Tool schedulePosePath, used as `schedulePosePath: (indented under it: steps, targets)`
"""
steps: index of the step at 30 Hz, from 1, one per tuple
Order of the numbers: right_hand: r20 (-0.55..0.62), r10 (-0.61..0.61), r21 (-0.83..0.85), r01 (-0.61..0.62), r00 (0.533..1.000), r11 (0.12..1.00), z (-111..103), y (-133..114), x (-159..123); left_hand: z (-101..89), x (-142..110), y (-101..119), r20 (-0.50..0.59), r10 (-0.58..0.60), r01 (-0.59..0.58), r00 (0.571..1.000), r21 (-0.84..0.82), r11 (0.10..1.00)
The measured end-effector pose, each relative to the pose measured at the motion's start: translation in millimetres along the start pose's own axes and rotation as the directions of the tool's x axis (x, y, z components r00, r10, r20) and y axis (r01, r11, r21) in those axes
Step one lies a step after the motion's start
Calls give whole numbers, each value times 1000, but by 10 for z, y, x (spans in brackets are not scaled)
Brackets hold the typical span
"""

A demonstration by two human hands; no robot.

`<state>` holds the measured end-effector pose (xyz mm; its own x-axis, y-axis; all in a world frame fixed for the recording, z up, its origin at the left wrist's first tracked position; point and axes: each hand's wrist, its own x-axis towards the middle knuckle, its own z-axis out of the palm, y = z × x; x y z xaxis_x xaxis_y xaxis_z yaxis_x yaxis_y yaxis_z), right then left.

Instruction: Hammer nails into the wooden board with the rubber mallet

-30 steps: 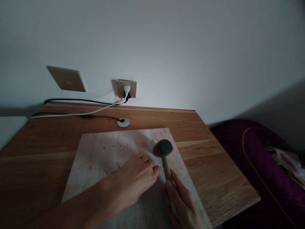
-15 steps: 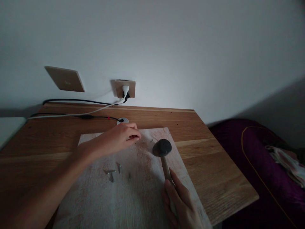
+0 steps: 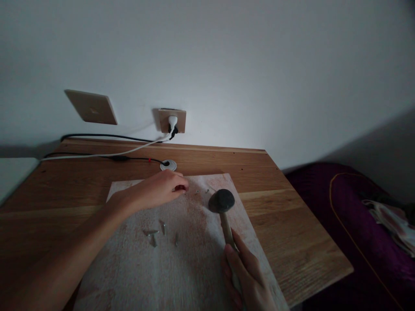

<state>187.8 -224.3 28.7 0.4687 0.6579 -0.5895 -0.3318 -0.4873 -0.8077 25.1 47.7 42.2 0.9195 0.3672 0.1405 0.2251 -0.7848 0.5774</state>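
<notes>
My right hand [image 3: 245, 276] is wrapped round the wooden handle of a hammer [image 3: 223, 211], whose dark round head rests on a pale wooden board [image 3: 129, 268]. My left hand [image 3: 158, 190] reaches over the far part of the board with its fingers pinched together near the top edge; what they pinch is too small to make out. Several small nails [image 3: 158, 233] lie loose on the board between my two arms.
The board lies on a wooden table [image 3: 292, 224]. A white cable grommet [image 3: 168, 165] sits behind the board, with black and white cables [image 3: 106, 154] running along the back edge to a wall socket [image 3: 172, 120]. A purple upholstered seat [image 3: 363, 224] stands to the right.
My left hand moved from the near middle of the board up to its far part, uncovering the loose nails. The hammer and my right hand stayed nearly still.
</notes>
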Motion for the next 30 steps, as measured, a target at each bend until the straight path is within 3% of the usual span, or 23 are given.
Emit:
schedulePosePath:
  steps: [6, 10, 20, 30]
  targets:
    - [15, -21, -24, 21, 1000, 999, -11, 18, 9, -19, 8, 9, 34, -24, 24, 999, -6, 1000]
    - [-35, -21, 10, 22, 999, 1000, 9, 7, -12, 3, 14, -11, 41, -22, 22, 999, 15, 1000]
    - [-53, -15, 10, 16, 998, 1000, 26, -1, -26, 107, 46, 22, 1, -6, 6, 1000, 8, 1000]
    - [-28, -21, -3, 21, 999, 1000, 22, -10, -32, 201, 63, -111, -59, 13, -20, 998, -134, 991]
